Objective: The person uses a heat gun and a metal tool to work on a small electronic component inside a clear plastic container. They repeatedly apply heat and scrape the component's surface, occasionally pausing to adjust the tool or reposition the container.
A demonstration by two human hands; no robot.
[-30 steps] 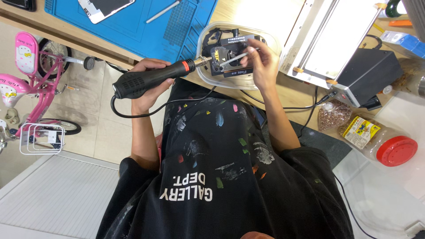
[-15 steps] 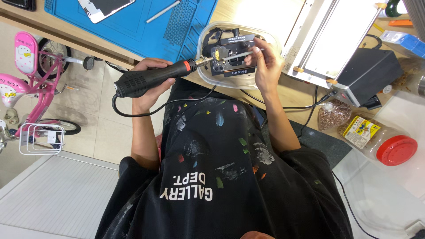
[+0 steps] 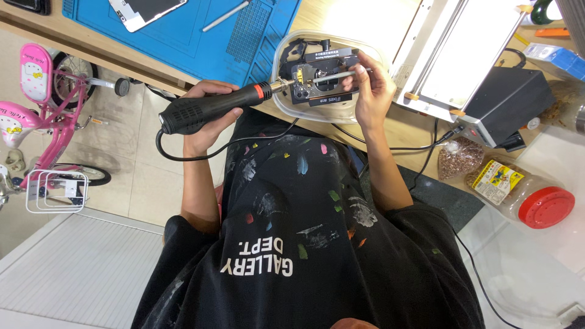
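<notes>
A clear plastic jar (image 3: 518, 194) with a red lid and a yellow-and-red label lies on its side off the desk's (image 3: 365, 18) near edge, to the right, with a small clear bag of brown grains (image 3: 458, 157) just beside it toward the desk. A blue box (image 3: 557, 58) sits near the right end of the desk.

The left hand (image 3: 210, 119) is clenched around the black handle of a hot-air gun (image 3: 210, 109), whose orange collar and metal nozzle point right into a clear plastic tub (image 3: 286, 106) at the desk's near edge. Inside the tub sits a black clamp fixture (image 3: 323, 76) carrying a small white label on its near side. The right hand (image 3: 372, 88) reaches over the tub's right rim, fingers pinched on a thin metal tool (image 3: 332, 75) that lies across the fixture.

A black cord (image 3: 201, 155) loops from the gun's rear over the person's lap. Left of the tub a blue work mat (image 3: 201, 36) covers the desk, with a phone screen panel (image 3: 146, 9) and a slim metal rod (image 3: 225, 15) on it near the far edge. Right of the tub stands a white flat-topped machine (image 3: 457, 55), and a black box unit (image 3: 506, 100) touches it at the near edge, with cables trailing down. A pink child's bicycle (image 3: 42, 116) stands on the floor well apart to the left.
</notes>
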